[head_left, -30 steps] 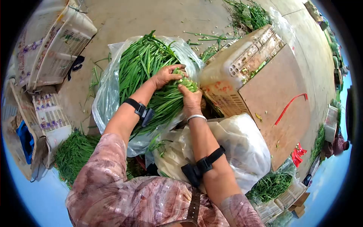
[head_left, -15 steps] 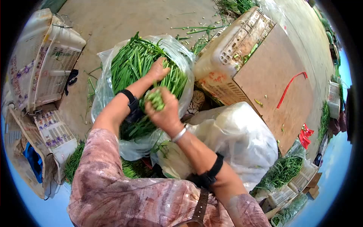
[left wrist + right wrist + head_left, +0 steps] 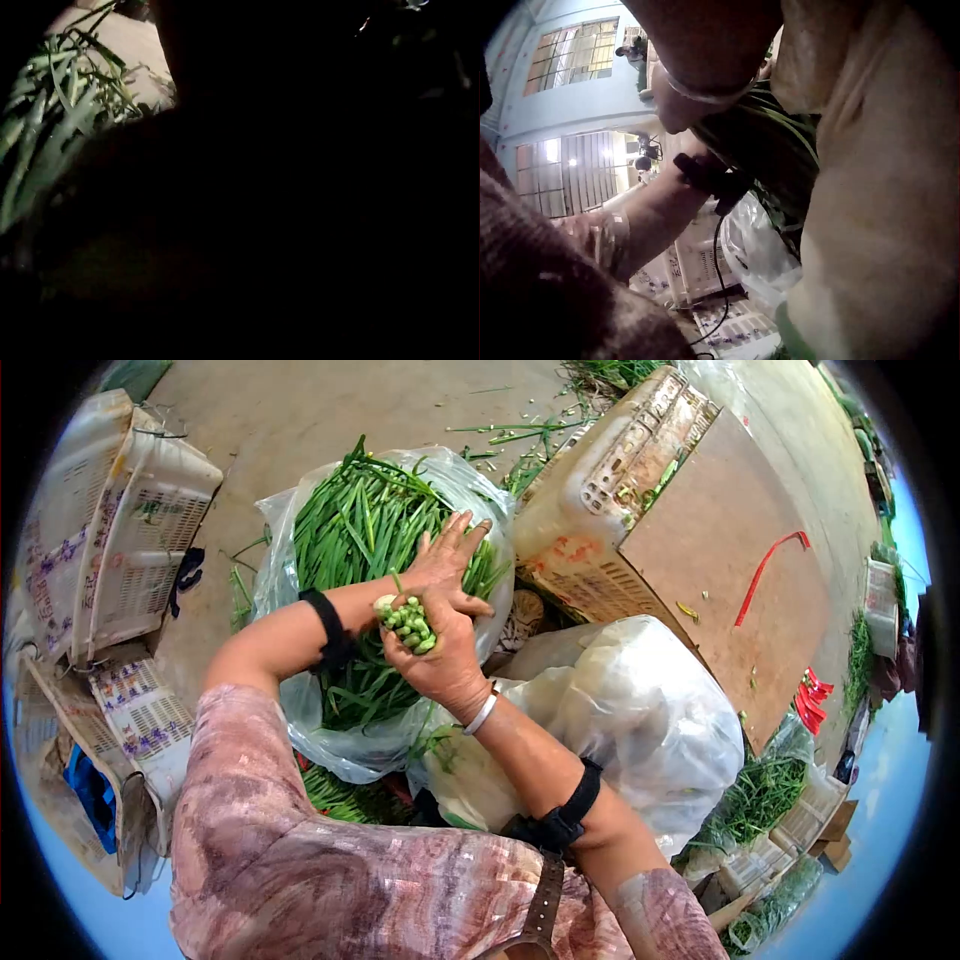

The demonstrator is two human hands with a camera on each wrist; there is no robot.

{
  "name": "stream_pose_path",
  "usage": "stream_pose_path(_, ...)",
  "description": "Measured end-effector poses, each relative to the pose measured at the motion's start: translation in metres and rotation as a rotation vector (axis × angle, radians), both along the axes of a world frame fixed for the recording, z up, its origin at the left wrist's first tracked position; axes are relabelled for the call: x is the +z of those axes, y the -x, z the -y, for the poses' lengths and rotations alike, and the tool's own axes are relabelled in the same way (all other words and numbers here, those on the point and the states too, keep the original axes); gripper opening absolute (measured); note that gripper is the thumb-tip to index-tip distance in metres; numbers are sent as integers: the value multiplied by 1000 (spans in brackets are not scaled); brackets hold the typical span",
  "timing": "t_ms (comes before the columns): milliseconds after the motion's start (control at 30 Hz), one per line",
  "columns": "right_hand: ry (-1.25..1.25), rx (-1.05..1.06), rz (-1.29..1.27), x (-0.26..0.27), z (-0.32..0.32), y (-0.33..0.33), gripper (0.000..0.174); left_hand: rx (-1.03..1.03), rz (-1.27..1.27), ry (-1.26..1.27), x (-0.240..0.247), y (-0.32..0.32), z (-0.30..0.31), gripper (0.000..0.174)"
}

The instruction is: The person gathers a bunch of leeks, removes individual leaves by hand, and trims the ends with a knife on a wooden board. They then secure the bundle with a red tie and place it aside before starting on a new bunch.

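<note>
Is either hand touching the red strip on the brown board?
No, the red strip lies alone on the brown board, while the left hand and right hand are both at the bunch of green stalks.

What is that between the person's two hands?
A bunch of green stalks, cut ends showing: the right hand grips it, and the open left hand lies just beyond it. The head view shows it.

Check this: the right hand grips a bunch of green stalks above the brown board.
Wrong place. The right hand grips the bunch of green stalks above the clear bag of greens, not the brown board, which lies beside it. The head view shows it.
</note>
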State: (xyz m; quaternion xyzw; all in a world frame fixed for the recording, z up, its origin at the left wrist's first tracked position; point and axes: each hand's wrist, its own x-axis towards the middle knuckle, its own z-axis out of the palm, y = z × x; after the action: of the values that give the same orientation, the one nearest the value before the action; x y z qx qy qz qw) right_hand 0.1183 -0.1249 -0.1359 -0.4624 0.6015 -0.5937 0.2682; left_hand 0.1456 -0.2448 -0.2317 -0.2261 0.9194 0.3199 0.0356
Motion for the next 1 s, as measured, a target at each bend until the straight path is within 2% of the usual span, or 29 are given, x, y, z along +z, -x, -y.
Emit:
stream_pose_path(33,-9,31,42,-1,1,-2,28,18,58,10,-2,7,-5,106)
stream_pose_path(67,-17,66,87,-2,1,-4,29,22,57,7,-7,11,-7,106)
stream_pose_path(167,-52,173,116,13,-9,-10,29,24,207,67,-19,17,-1,89)
stream_pose_path(267,-3,371,3,58,-31,-10,31,70,218,50,-42,15,10,93)
stream_pose_path(333,57,505,54,79,-44,-8,35,102,198,45,-42,15,11,97)
stream_pose_path(400,-41,495,79,75,-47,2,32,111,154,27,-39,14,15,101)
stream_pose_path(433,88,305,209,55,-43,0,28,161,175,101,-31,15,13,105)
stream_pose_path(467,-91,246,241,51,-38,14,27,230,58,133,-13,12,13,99)
stream_pose_path(533,-180,76,578,39,-28,27,22,235,-391,23,2,1,26,82)
stream_pose_path(600,-185,-36,507,33,-21,38,20,278,-422,-566,55,-16,27,65)
stream_pose_path(633,-172,-65,502,27,-19,40,21,396,-383,-933,87,-28,16,61)
stream_pose_path(667,-153,-91,496,18,-16,42,21,343,-361,-1013,99,-43,11,68)
stream_pose_path(733,-124,-126,556,0,-11,46,22,198,-343,-888,111,-69,-3,75)
stream_pose_path(800,-152,-149,545,0,-11,48,20,144,-364,-756,103,-89,-21,80)
stream_pose_path(833,-155,-153,553,-1,-11,47,20,194,-475,-815,103,-96,-29,67)
stream_pose_path(867,-157,-163,559,-2,-11,47,20,196,-481,-808,103,-100,-36,67)
stream_pose_path(933,-142,-159,555,-3,-12,48,21,221,-418,-408,102,-105,-53,45)
stream_pose_path(967,-133,-161,561,-3,-12,46,21,303,-432,-434,101,-102,-65,28)
stream_pose_path(1000,-130,-155,562,-2,-12,44,21,307,-433,-428,102,-101,-70,28)
